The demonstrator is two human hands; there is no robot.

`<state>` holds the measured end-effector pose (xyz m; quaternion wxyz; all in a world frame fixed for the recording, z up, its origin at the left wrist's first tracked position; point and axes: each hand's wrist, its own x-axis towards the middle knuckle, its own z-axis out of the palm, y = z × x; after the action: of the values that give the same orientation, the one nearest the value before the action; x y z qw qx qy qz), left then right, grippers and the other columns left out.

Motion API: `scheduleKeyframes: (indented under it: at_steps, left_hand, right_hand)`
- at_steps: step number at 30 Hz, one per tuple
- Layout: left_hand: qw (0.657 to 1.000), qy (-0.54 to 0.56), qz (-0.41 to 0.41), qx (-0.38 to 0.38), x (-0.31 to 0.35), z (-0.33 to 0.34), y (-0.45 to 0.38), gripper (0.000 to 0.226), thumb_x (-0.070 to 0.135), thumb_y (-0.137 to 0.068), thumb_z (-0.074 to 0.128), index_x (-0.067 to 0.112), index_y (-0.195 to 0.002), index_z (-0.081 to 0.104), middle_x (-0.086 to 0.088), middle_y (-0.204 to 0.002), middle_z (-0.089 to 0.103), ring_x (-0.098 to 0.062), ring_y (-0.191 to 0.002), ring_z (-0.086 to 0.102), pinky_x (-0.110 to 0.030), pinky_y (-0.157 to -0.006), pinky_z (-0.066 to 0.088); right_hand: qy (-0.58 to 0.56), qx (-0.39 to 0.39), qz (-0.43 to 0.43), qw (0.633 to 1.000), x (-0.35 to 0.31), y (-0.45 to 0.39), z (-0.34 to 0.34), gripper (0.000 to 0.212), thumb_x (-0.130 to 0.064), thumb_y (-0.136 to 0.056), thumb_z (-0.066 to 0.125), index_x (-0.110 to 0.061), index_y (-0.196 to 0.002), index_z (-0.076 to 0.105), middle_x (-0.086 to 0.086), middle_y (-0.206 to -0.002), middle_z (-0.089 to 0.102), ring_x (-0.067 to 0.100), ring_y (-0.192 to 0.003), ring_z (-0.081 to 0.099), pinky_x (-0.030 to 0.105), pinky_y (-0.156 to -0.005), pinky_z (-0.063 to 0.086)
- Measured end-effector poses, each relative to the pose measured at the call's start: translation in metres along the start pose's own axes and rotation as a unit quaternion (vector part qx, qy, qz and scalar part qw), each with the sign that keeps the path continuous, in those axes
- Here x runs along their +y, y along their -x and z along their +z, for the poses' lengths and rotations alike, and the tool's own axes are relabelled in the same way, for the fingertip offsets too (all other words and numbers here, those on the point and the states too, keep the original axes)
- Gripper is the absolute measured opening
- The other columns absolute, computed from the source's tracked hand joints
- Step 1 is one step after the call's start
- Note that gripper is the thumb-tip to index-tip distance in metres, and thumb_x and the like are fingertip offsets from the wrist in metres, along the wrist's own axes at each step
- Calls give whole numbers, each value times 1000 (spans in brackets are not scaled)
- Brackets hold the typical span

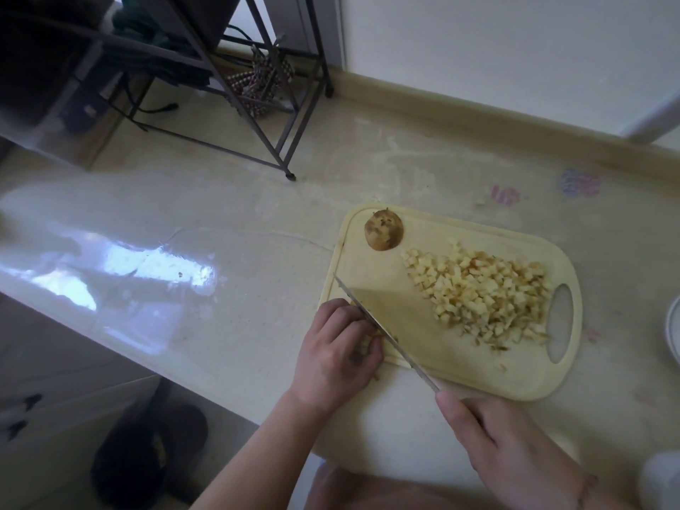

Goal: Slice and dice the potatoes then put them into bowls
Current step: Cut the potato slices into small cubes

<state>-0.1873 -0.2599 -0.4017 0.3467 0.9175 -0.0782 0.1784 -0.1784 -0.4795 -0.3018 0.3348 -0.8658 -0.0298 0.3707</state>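
Observation:
A pale yellow cutting board lies on the table. A heap of diced potato covers its right half, and a whole unpeeled potato sits at its far left corner. My right hand grips the handle of a knife, whose blade runs diagonally across the board's near left part. My left hand curls over a small bunch of potato strips right against the blade; most of that potato is hidden under my fingers.
A white bowl's rim shows at the right edge. A white object stands at the lower right. One stray potato cube lies beyond the board. A metal rack stands on the floor behind the table; the table's edge runs at left.

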Motion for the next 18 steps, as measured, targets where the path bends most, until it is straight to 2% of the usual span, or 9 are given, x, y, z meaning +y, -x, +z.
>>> scheduleKeyframes:
  at_steps: [2, 4, 5, 6, 8, 10, 12, 15, 18]
  left_hand:
    - [1000, 1, 0, 2, 0, 0, 0, 12, 4, -78, 81, 0, -87, 75, -10, -93, 69, -31, -96, 63, -40, -83, 55]
    - [1000, 3, -3, 3, 0, 1, -1, 12, 4, -78, 81, 0, -86, 75, -10, -93, 69, -32, -95, 64, -41, -82, 55]
    - [1000, 6, -4, 3, -1, 1, -1, 11, 5, -78, 81, 0, -86, 75, -10, -93, 69, -32, -94, 64, -41, -82, 55]
    - [1000, 8, -5, 3, -1, 1, -1, 11, 5, -79, 81, 0, -85, 74, -9, -93, 69, -32, -94, 64, -41, -82, 55]
    - [1000, 15, -7, 3, -2, 0, -1, 10, 6, -79, 81, 0, -85, 74, -9, -93, 69, -30, -95, 64, -40, -84, 55]
    - [1000, 18, -6, 4, -2, 0, -2, 9, 7, -80, 80, 1, -85, 75, -8, -93, 69, -28, -95, 63, -37, -84, 55]
    - [1000, 18, -7, 3, -3, 0, -2, 9, 8, -79, 81, 3, -85, 75, -7, -92, 69, -27, -92, 62, -34, -82, 54]
    - [1000, 14, -6, 3, -3, -1, -2, 9, 8, -79, 82, 4, -83, 75, -5, -90, 69, -25, -86, 60, -32, -77, 52]
    - [1000, 12, -5, 5, -3, -2, -1, 11, 8, -79, 84, 4, -82, 74, -5, -89, 68, -25, -86, 59, -32, -76, 52]
  right_hand:
    - [6, -7, 12, 1000, -3, 4, -1, 88, -94, -64, 13, -10, -65, 40, 1, -47, 40, 7, -49, 38, 34, -63, 41]
    - [2, 5, 32, 999, -5, 9, -3, 95, -91, -63, 14, -3, -65, 49, 5, -54, 55, 13, -58, 51, 33, -66, 40]
    - [12, 6, 49, 999, -4, 11, -3, 96, -85, -63, 17, 0, -71, 60, 9, -69, 66, 14, -75, 56, 32, -68, 39]
    - [30, -1, 75, 997, -4, 14, -4, 97, -79, -63, 20, 3, -85, 66, 14, -86, 70, 11, -92, 52, 31, -71, 38]
    - [43, 10, 87, 995, -3, 13, -1, 96, -76, -67, 21, 4, -94, 67, 17, -98, 69, 10, -100, 47, 29, -79, 39]
    - [20, 7, 39, 999, 1, 1, 5, 107, -90, -69, 14, 2, -80, 66, 17, -86, 69, 14, -87, 58, 32, -81, 42]
    - [16, -3, -7, 1000, 4, -13, 11, 103, -93, -71, 10, -1, -68, 56, 13, -73, 67, 15, -76, 63, 36, -78, 46]
    - [8, 7, -32, 999, -4, -26, 11, 81, -82, -79, 16, -8, -55, 37, 7, -51, 47, 11, -51, 46, 32, -62, 40]
    - [7, 14, -38, 999, -7, -23, 6, 78, -86, -75, 17, -12, -53, 31, 1, -47, 36, 8, -45, 36, 29, -53, 33]
